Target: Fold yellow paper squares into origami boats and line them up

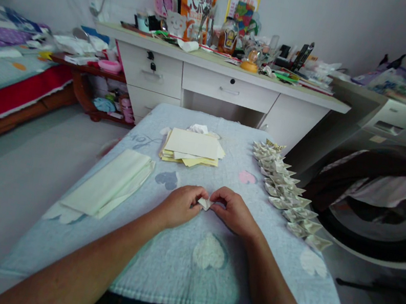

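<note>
Between my two hands, over the middle of the cloth-covered table [169, 260], is a small piece of folded white paper [204, 203]. My left hand [185, 204] pinches its left side between thumb and fingers. On the other side, the fingertips of my right hand [232, 210] are closed on its right edge. The paper's exact folds are too small to make out. Several folded paper boats [283, 186] stand in close rows to the right of my hands. Beyond my hands lies a stack of cream and yellow paper sheets [192, 145].
Larger folded pale sheets [108, 183] lie on the table's left. A white desk [229, 86] crowded with jars and bags stands behind. To the right is a washing machine [395, 122] with its round door open and laundry inside. A bed [2, 71] is at the left.
</note>
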Demonstrator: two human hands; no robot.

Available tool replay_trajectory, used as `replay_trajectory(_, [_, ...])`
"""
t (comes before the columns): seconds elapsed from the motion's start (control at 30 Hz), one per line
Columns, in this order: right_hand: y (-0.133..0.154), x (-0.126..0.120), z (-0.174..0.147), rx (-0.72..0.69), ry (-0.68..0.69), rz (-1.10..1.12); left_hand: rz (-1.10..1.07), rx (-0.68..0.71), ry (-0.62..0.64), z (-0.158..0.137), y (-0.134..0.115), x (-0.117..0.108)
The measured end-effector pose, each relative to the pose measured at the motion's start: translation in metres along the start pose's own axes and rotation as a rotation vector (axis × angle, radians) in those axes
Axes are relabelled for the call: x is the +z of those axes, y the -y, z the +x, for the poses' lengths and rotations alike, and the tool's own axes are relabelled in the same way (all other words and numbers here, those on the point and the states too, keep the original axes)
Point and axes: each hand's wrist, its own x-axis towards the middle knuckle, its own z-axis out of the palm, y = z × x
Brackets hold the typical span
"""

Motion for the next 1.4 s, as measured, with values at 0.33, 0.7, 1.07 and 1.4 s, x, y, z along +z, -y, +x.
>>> replay_trajectory(0.33, [0.002,0.003,0.000,-0.071,0.052,-0.155,0.275,0.146,0.021,-0.004,-0.002,-0.001])
replay_trajectory(0.7, [-0.001,0.012,0.002,-0.090,0.024,-0.226,0.332,0.168,0.032,-0.005,0.003,-0.005])
replay_trajectory(1.07, [-0.001,0.015,0.002,-0.115,0.027,-0.263,0.339,0.202,0.046,-0.001,0.010,-0.006])
replay_trajectory(1.4, [0.004,0.017,0.001,-0.157,0.039,-0.348,0.333,0.206,0.047,-0.001,0.013,-0.006])
